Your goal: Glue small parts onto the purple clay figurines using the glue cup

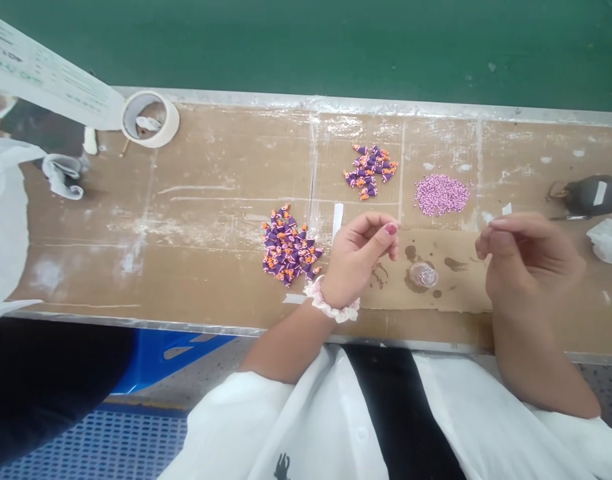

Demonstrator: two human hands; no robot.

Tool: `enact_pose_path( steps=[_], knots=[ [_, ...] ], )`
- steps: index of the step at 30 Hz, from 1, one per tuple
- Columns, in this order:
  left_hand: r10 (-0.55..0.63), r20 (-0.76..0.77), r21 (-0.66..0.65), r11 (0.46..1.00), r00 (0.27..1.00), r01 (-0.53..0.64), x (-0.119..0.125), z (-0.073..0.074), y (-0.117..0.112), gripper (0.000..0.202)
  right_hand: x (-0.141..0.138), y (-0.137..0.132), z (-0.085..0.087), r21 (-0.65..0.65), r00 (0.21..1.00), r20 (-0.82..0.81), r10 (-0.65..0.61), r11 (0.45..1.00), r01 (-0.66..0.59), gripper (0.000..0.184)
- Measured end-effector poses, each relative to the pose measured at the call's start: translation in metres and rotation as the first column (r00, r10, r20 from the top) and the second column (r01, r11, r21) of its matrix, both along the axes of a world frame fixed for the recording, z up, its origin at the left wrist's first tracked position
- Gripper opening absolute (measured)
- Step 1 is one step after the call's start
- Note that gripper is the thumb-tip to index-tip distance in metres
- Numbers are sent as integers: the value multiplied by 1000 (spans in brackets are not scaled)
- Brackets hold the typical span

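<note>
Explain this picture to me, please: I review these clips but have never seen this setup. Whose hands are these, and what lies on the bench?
One camera sits on a seated person's head, looking down at their own bare hands. The left hand and right hand are raised with fingertips pinched; what they hold is too small to see. On the scuffed workbench lie two heaps of purple-and-orange pieces, a pile of pink beads, a small clear cup and a tape roll.

Bright, even light; perhaps slightly soft.
</note>
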State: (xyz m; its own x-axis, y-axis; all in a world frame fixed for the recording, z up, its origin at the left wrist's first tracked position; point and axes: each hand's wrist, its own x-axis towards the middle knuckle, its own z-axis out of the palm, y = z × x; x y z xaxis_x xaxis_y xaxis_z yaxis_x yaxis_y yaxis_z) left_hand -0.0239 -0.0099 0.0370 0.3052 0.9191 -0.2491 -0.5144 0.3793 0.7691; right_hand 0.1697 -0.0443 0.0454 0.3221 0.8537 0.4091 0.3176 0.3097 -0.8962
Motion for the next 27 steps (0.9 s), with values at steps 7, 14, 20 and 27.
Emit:
enact_pose_path(
  steps=[7, 14, 20, 27],
  knots=[
    [-195, -558, 291, 865, 807, 410, -8, 1, 0, 9, 3, 0, -1, -52, 997, 75, -15, 998, 19, 16],
    [-304, -764, 141, 782, 569, 607, 0, -8, -11, 11, 2, 0, 0, -45, 996, 75, 37, 998, -34, 17],
    [-321, -786, 86, 790, 529, 607, -3, -5, -8, 13, 5, 1, -3, -56, 994, 85, 75, 996, -70, 19],
    [-277, -707, 52, 897, 651, 439, -17, -9, -3, 17, 11, 3, -14, -59, 986, 108, 126, 991, -120, 21]
  ],
)
